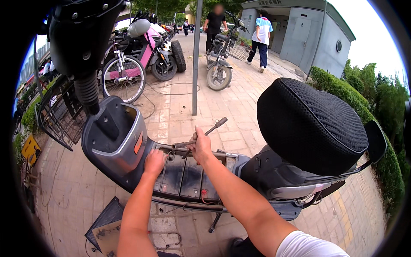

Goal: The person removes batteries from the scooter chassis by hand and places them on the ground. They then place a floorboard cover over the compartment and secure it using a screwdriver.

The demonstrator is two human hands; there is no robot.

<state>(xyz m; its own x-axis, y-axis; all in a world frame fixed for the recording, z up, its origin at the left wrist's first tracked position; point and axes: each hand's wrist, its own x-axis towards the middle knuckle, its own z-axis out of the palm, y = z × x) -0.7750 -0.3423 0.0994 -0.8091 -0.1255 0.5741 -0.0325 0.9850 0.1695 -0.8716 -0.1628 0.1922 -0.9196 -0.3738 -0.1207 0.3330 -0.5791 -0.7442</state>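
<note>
My right hand (200,147) is wrapped round a socket wrench (221,123) with several arms, above the open floor compartment of an electric scooter. One arm points up to the right and another to the left. Several dark batteries (192,177) sit side by side in the compartment, and a red terminal cap (204,192) with a wire shows at the near edge. My left hand (154,163) reaches to the compartment's front left end with its fingers curled in. Whatever those fingers hold is hidden.
The scooter's black mesh-covered seat (312,124) rises on the right, its front storage box (115,132) on the left. A thin metal pole (196,64) stands beyond. A black panel (107,216) and cardboard (107,237) lie below left. Parked bikes and two walking people are farther off.
</note>
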